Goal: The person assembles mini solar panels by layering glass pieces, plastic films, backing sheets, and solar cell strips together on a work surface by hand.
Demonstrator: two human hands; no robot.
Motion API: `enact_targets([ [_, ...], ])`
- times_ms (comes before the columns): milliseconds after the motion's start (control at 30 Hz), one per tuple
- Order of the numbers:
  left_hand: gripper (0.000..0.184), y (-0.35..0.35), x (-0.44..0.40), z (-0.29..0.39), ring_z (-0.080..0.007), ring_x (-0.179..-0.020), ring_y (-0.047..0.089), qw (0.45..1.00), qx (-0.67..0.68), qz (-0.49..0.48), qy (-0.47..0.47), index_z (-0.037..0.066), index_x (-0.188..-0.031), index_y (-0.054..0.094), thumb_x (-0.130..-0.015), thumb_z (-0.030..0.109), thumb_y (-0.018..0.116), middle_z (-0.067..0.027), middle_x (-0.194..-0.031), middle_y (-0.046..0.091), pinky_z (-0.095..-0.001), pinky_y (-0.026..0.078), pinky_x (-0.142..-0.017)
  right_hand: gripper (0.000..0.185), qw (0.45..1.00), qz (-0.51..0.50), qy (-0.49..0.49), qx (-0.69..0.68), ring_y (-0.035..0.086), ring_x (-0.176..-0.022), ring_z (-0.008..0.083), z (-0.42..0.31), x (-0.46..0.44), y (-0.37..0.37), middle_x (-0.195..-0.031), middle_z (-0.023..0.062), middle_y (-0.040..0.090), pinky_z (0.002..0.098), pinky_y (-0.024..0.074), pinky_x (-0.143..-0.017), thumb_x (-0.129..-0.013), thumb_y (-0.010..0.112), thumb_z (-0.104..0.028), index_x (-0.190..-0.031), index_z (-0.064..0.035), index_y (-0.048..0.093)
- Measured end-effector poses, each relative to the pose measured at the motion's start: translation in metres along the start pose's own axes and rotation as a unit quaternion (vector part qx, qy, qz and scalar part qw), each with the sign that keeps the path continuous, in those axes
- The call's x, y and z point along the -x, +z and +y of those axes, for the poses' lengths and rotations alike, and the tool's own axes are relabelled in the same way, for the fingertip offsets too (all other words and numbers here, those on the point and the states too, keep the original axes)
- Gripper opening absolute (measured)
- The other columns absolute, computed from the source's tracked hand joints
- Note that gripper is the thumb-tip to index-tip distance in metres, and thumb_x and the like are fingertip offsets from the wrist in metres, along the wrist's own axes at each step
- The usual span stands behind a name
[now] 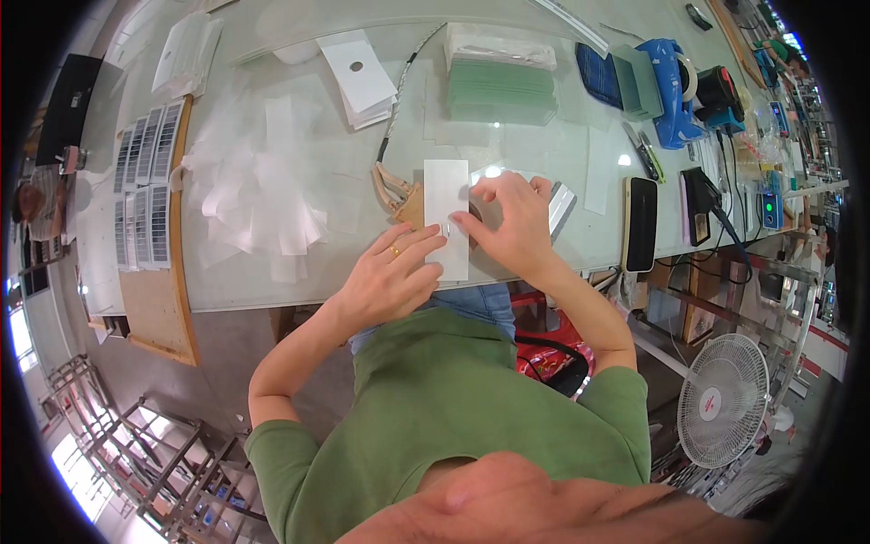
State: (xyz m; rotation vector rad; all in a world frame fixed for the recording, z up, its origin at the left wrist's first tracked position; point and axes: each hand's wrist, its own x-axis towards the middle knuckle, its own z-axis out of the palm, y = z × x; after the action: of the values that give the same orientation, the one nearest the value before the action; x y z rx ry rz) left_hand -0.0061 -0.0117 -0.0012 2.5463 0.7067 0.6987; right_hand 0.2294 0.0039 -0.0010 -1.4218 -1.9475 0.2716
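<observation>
A white rectangular card [446,190] lies upright in front of me on the glass-topped table. My left hand [390,276] wears a ring and rests its fingertips on the card's lower left edge, fingers spread. My right hand [512,222] is at the card's right side, its thumb tip on the card and its index finger curled well apart from the thumb. A small light mark shows on the card between the hands. Partly under the card sits a tan piece [412,205] with a cable running up from it. A silver metal piece [563,207] lies beyond my right wrist.
Loose translucent film sheets [245,181] lie at left, near a board of dark panels [168,140]. White cards with a hole [360,77] and stacked glass plates [501,91] stand farther back. At right are a phone [640,222], a blue tape dispenser [671,104] and cutters [645,154].
</observation>
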Motion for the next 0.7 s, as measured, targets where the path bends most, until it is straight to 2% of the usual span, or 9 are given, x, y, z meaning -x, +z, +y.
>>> enact_targets([
  [167, 0.033, 0.0, -0.005, -0.002, -0.0269, -0.119, 0.06, 0.999, -0.034, 0.019, 0.008, 0.007, -0.098, 0.061, -0.069, 0.012, 0.076, -0.0102, -0.119, 0.064, -0.0517, 0.042, -0.109, 0.054, 0.966, -0.064, -0.246, 0.047, 0.055, -0.084, 0.0185, -0.026, 0.021, -0.027, -0.095, 0.0001, 0.062, 0.0397, 0.0285, -0.079, -0.067, 0.078, -0.063, -0.093, -0.0178, 0.065],
  [233, 0.037, -0.006, -0.012, -0.003, -0.028, -0.114, 0.065, 0.997, 0.045, 0.063, -0.003, 0.008, -0.097, 0.062, -0.063, 0.008, 0.078, -0.0093, -0.12, 0.066, -0.0548, 0.041, -0.11, 0.043, 0.951, -0.062, -0.282, 0.114, 0.056, -0.085, 0.0167, -0.025, 0.029, -0.021, -0.095, -0.0035, 0.063, 0.0391, 0.0271, -0.081, -0.072, 0.077, -0.055, -0.094, -0.0199, 0.065],
  [300, 0.036, -0.019, -0.025, -0.005, -0.0266, -0.109, 0.065, 0.997, 0.055, 0.061, 0.001, 0.006, -0.098, 0.062, -0.066, 0.011, 0.078, -0.0087, -0.11, 0.066, -0.0555, 0.043, -0.11, 0.025, 0.895, 0.049, -0.372, 0.243, 0.056, -0.086, 0.0115, -0.019, 0.026, -0.018, -0.093, -0.0071, 0.061, 0.0374, 0.0276, -0.078, -0.079, 0.071, -0.035, -0.097, -0.0204, 0.062],
  [367, 0.037, -0.031, -0.038, -0.007, -0.0272, -0.104, 0.068, 0.994, 0.099, 0.039, -0.026, 0.008, -0.097, 0.064, -0.062, 0.006, 0.076, -0.0077, -0.114, 0.069, -0.0571, 0.04, -0.111, 0.019, 0.899, 0.091, -0.361, 0.23, 0.055, -0.083, 0.0101, -0.028, 0.009, -0.028, -0.087, -0.0089, 0.06, 0.0372, 0.0256, -0.078, -0.075, 0.071, -0.023, -0.091, -0.0213, 0.062],
  [467, 0.026, -0.076, -0.072, 0.0, -0.0212, -0.089, 0.068, 0.916, 0.372, -0.035, -0.143, 0.005, -0.103, 0.062, -0.078, 0.008, 0.069, -0.01, -0.096, 0.066, -0.0414, 0.054, -0.092, 0.017, 0.967, 0.091, -0.212, 0.11, 0.055, -0.078, 0.0119, -0.046, -0.025, -0.066, -0.081, -0.0091, 0.063, 0.0381, 0.0251, -0.078, -0.073, 0.076, -0.02, -0.085, -0.0191, 0.064],
  [533, 0.036, -0.065, -0.071, -0.015, -0.0192, -0.095, 0.067, 0.752, 0.622, -0.083, -0.201, 0.0, -0.115, 0.06, -0.096, 0.03, 0.052, -0.0124, -0.109, 0.065, -0.0336, 0.054, -0.078, 0.021, 0.998, -0.019, -0.044, -0.047, 0.055, -0.077, 0.0157, -0.049, -0.039, -0.089, -0.082, -0.0047, 0.067, 0.0379, 0.0264, -0.084, -0.073, 0.081, -0.021, -0.087, -0.0135, 0.067],
  [600, 0.06, -0.05, -0.069, -0.023, -0.0189, -0.101, 0.064, 0.633, 0.732, -0.1, -0.233, -0.004, -0.127, 0.055, -0.102, 0.046, 0.036, -0.0118, -0.118, 0.064, -0.0342, 0.056, -0.08, 0.021, 0.968, -0.111, 0.116, -0.194, 0.056, -0.077, 0.0119, -0.036, -0.046, -0.086, -0.084, -0.0014, 0.068, 0.0329, 0.0338, -0.084, -0.077, 0.081, -0.019, -0.088, -0.0086, 0.066],
  [633, 0.06, -0.045, -0.065, -0.023, -0.0189, -0.101, 0.064, 0.632, 0.732, -0.102, -0.232, -0.004, -0.127, 0.055, -0.102, 0.046, 0.036, -0.0118, -0.118, 0.064, -0.0342, 0.056, -0.08, 0.022, 0.89, -0.157, 0.227, -0.364, 0.056, -0.078, 0.0059, -0.028, -0.047, -0.079, -0.087, -0.0006, 0.068, 0.0239, 0.0408, -0.077, -0.081, 0.08, -0.017, -0.093, -0.0049, 0.066],
  [700, 0.057, -0.036, -0.055, -0.02, -0.0175, -0.101, 0.063, 0.555, 0.76, -0.087, -0.326, -0.004, -0.131, 0.054, -0.102, 0.042, 0.037, -0.0098, -0.118, 0.063, -0.0346, 0.056, -0.081, 0.02, 0.866, -0.167, 0.259, -0.395, 0.057, -0.082, 0.0061, -0.012, -0.039, -0.063, -0.089, -0.0009, 0.068, 0.0231, 0.0423, -0.078, -0.083, 0.078, -0.015, -0.095, -0.0039, 0.067],
])
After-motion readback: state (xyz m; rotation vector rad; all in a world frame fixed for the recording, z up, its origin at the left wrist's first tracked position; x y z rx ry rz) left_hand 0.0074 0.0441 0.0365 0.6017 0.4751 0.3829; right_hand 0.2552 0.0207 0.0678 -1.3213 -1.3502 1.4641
